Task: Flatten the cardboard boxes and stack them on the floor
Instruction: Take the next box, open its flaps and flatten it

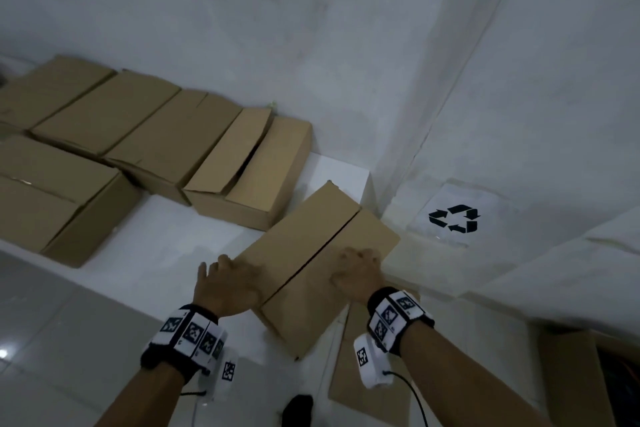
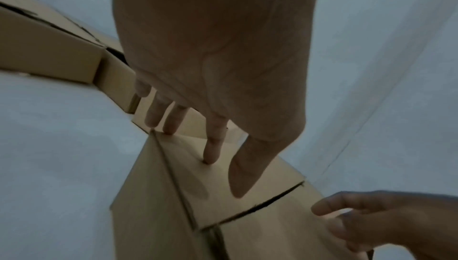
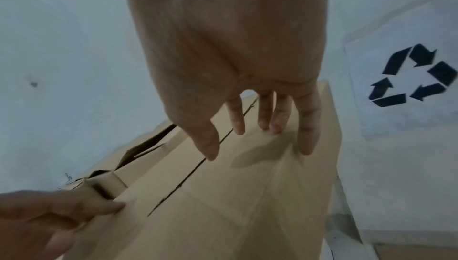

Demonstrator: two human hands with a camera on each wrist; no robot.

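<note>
A closed brown cardboard box point(image 1: 311, 246) point(image 2: 153, 215) point(image 3: 235, 205) lies skewed at the near right corner of a white platform point(image 1: 166, 239), its top seam running away from me. My left hand point(image 1: 228, 281) point(image 2: 223, 174) rests on the box's left top edge, fingers straight and tips touching the cardboard. On the right top flap my right hand point(image 1: 356, 270) point(image 3: 238, 142) presses with its fingertips, the thumb free above the seam. Neither hand grips anything. A flat sheet of cardboard point(image 1: 349, 385) lies on the floor below the box.
Several more upright boxes point(image 1: 145, 135) stand in rows on the platform to the left, against the white wall. A recycling sign point(image 1: 453, 218) point(image 3: 411, 76) is stuck low on the right wall. More cardboard point(image 1: 571, 374) stands at the lower right. Grey floor tiles point(image 1: 52, 340) spread to the left.
</note>
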